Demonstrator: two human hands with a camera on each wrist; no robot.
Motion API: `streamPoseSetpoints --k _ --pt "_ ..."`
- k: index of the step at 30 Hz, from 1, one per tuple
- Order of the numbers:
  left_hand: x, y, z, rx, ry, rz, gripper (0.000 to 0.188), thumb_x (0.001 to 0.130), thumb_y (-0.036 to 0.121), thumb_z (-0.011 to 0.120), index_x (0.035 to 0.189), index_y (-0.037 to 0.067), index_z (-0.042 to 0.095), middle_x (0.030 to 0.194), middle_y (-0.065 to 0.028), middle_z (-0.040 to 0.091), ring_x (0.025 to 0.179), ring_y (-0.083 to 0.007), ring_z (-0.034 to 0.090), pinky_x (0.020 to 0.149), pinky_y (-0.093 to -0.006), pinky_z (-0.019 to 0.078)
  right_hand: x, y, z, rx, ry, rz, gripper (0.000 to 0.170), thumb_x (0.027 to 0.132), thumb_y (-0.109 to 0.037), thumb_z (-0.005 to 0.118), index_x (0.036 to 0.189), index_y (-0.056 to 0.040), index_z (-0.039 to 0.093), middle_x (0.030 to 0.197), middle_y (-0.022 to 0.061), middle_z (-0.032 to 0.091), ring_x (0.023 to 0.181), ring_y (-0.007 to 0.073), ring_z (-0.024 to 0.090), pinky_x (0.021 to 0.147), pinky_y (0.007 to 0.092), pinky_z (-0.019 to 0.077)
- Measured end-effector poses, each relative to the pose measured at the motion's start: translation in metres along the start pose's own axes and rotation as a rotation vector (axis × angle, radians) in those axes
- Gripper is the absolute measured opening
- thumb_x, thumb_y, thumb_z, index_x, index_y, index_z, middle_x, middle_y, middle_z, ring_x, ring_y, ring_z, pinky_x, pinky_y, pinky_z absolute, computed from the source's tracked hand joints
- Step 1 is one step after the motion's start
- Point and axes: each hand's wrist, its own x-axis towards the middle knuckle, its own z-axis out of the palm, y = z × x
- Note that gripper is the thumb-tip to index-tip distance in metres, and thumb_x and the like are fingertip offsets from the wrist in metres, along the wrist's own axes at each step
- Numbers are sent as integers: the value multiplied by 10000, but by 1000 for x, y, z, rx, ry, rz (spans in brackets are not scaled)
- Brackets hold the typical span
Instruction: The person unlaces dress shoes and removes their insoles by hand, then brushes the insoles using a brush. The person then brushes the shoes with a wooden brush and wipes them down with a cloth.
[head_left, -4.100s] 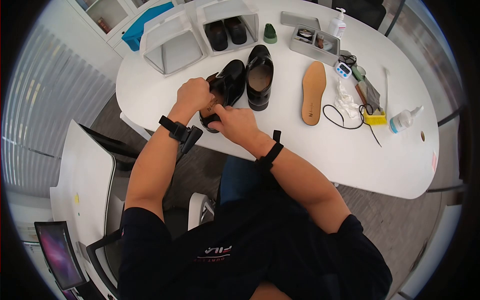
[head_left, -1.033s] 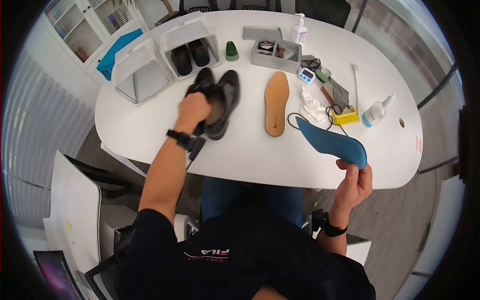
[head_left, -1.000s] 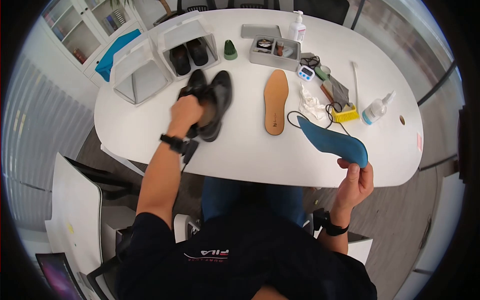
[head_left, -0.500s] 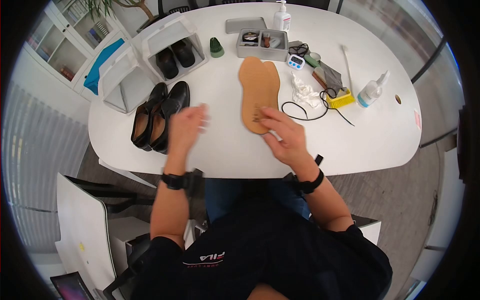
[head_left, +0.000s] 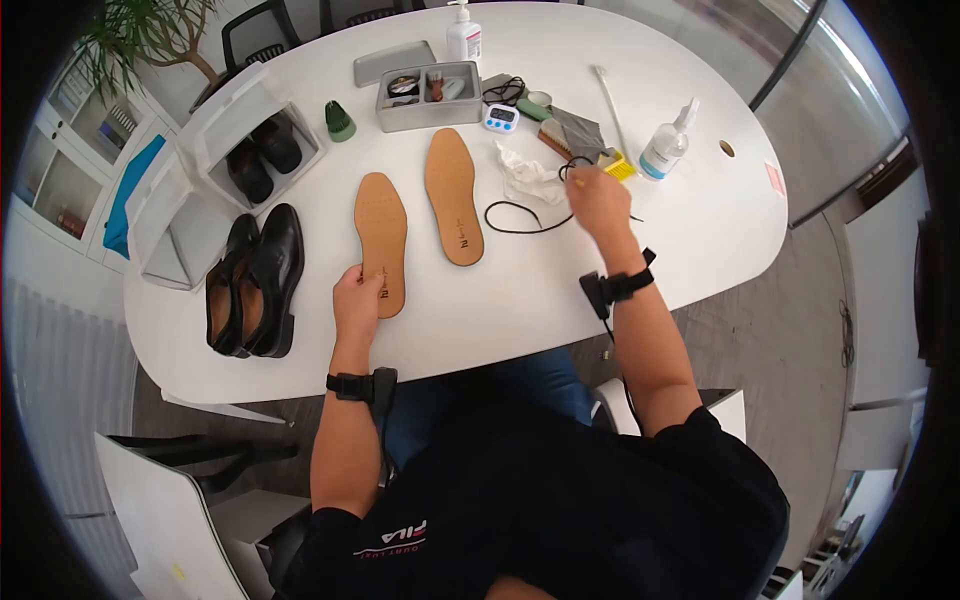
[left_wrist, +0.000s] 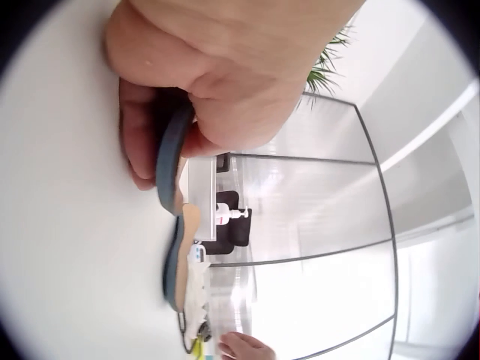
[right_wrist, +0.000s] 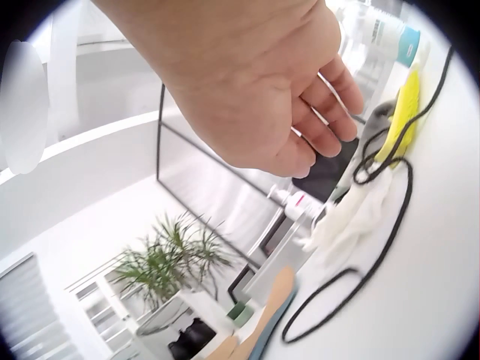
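My left hand (head_left: 357, 306) pinches the heel end of a tan insole (head_left: 380, 215), thumb on top and fingers underneath; the insole's blue underside (left_wrist: 172, 161) shows in the left wrist view. A second tan insole (head_left: 452, 185) lies just to its right. Over the right part of the table my right hand (head_left: 603, 208) hovers close above a black lace (head_left: 525, 231) and a yellow-bristled brush (head_left: 621, 167). In the right wrist view its fingers (right_wrist: 319, 139) are loosely bent with nothing between them. A pair of black leather shoes (head_left: 277, 270) stands at the left.
Two clear-fronted shoe boxes (head_left: 290, 178) stand at the back left, one holding dark shoes. Behind the insoles are a grey tin (head_left: 430, 118), a green brush (head_left: 340, 122) and a timer (head_left: 501, 119). Crumpled white tissue (head_left: 530, 177) and a spray bottle (head_left: 664, 150) lie near my right hand.
The black shoes have been set down at the left. The right hand has let go of the insole and moved right to the lace; the left hand has moved from the shoes onto the insole.
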Motion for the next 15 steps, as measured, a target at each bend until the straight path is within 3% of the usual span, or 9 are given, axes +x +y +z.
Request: streamPoseSetpoints --k 2,3,5,7,12,15 --pt "-2 -4 1 32 15 38 293 988 46 612 1245 -92 648 1078 -115 723 932 -165 693 850 -300 553 23 26 -7 -226 -144 193 199 902 -177 627 974 -101 796 1008 152 761 924 377 736 787 489 583" --pt "-3 -6 -1 47 9 69 301 990 64 618 1244 -94 651 1072 -116 732 927 -163 697 843 -301 555 33 44 -6 -231 -143 187 199 902 -177 627 974 -101 796 1008 152 761 924 377 736 787 489 583" --pt "-4 -9 -2 58 9 93 310 991 83 625 1243 -96 654 1065 -116 741 922 -160 702 837 -301 557 43 74 0 -379 -167 74 220 893 -139 595 976 -91 793 1027 174 759 959 399 732 813 496 580" --pt "-5 -11 -3 55 -16 130 306 995 83 626 1245 -91 655 1070 -119 742 923 -156 702 834 -292 556 45 87 3 -356 -184 42 227 882 -115 587 986 -79 786 1064 175 758 1016 400 722 858 503 566" --pt "-2 -18 -4 83 16 165 304 995 91 629 1238 -91 659 1060 -109 746 903 -153 701 827 -294 558 52 101 -4 -435 -417 -244 250 829 -64 609 1020 -66 771 1121 178 744 1115 378 684 908 503 535" --pt "-4 -12 -4 109 22 162 307 996 93 629 1239 -93 659 1062 -106 747 907 -154 701 835 -297 558 53 106 -5 -518 -545 -184 232 817 -109 658 1015 -71 773 1084 171 746 1088 373 690 889 503 536"
